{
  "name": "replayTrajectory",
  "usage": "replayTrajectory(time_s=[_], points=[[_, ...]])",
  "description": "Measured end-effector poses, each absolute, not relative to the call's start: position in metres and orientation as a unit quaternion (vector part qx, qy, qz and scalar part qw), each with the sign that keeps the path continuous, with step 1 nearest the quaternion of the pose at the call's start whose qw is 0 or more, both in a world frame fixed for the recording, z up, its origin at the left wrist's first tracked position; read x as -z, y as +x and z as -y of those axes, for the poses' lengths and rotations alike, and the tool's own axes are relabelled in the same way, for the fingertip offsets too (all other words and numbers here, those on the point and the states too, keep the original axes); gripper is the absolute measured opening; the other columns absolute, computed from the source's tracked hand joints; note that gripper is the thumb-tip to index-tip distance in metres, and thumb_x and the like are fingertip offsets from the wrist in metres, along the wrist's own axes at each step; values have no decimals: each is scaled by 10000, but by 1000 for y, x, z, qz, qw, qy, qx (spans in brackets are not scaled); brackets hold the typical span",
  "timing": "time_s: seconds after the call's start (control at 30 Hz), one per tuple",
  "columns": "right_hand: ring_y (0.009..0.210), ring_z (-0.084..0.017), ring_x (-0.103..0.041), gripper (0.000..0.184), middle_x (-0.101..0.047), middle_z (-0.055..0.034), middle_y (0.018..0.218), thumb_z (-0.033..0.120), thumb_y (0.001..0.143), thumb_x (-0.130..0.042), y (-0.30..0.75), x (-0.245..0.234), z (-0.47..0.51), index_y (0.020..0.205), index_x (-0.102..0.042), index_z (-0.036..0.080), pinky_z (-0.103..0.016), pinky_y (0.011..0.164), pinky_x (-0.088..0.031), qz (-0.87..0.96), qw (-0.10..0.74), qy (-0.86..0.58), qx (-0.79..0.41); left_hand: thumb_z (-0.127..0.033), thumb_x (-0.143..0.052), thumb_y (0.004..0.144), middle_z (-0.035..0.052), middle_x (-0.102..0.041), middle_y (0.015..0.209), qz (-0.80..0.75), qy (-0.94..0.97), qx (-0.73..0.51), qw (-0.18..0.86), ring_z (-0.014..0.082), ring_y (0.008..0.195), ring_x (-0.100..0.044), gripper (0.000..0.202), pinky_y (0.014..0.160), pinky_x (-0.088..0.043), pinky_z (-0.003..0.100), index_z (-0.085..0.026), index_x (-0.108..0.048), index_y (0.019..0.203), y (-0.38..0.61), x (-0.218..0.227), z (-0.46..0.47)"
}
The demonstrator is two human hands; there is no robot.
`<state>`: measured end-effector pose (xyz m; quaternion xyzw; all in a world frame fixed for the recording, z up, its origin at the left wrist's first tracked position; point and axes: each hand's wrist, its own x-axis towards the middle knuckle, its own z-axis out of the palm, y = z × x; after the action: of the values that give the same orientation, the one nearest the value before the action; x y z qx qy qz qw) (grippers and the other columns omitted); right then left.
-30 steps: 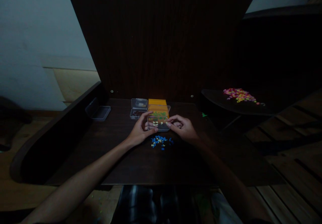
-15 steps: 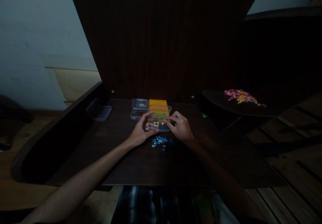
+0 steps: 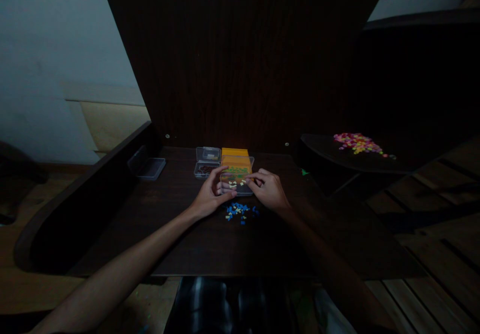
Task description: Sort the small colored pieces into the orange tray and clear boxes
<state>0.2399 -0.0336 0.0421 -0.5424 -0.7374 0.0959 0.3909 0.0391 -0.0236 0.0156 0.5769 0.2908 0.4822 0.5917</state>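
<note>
My left hand (image 3: 210,194) curls around the left side of a clear plastic box (image 3: 247,193), and its fingers show through the plastic. A few small pale-yellow blocks (image 3: 233,184) lie in that box. At the box's right side my right hand (image 3: 268,189) has thumb and forefinger pinched on what looks like another small pale-yellow block (image 3: 243,181). On the table just in front of the box is a loose pile of blue and pale-yellow blocks (image 3: 238,210). Green pieces (image 3: 237,169) show behind the box, against an orange-yellow surface.
Behind my hands stands an orange-yellow container (image 3: 235,152). To its left is an open clear case (image 3: 207,169) with dark brown pieces. Another open clear case (image 3: 152,169) sits farther left. Colourful beads (image 3: 360,144) lie on a side shelf, with a green scrap (image 3: 304,172) below.
My right fingertips have shifted very slightly at the box. The left hand keeps its grip, and the view has moved a touch.
</note>
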Motion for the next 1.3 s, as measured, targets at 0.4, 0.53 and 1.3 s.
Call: replayTrajectory(time_s=[0.4, 0.53, 1.3], points=[[524, -91, -444, 146, -532, 34, 579, 243, 803, -621, 272, -46, 46, 821, -741, 163, -219, 566, -340, 875, 136, -382, -263, -266, -832, 663, 127, -524, 1314, -322, 585, -494, 556, 146, 859, -670, 760, 824, -587, 350, -232, -437, 1311, 30, -15, 14], [572, -95, -480, 154, -572, 29, 634, 214, 789, -637, 264, -39, 45, 897, -745, 193, -213, 605, -332, 875, 56, -420, -233, -270, -842, 646, 122, -510, 1319, -321, 585, -496, 556, 132, 847, -660, 777, 813, -586, 331, -230, -431, 1304, 30, -14, 13], [510, -79, -364, 314, -407, 68, 555, 431, 869, -573, 270, -44, 44, 876, -669, 132, -209, 510, -282, 806, 222, -420, -355, -289, -838, 651, 121, -541, 1292, -317, 588, -488, 562, 166, 880, -670, 781, 833, -569, 357, -225, -430, 1314, 31, -16, 14]])
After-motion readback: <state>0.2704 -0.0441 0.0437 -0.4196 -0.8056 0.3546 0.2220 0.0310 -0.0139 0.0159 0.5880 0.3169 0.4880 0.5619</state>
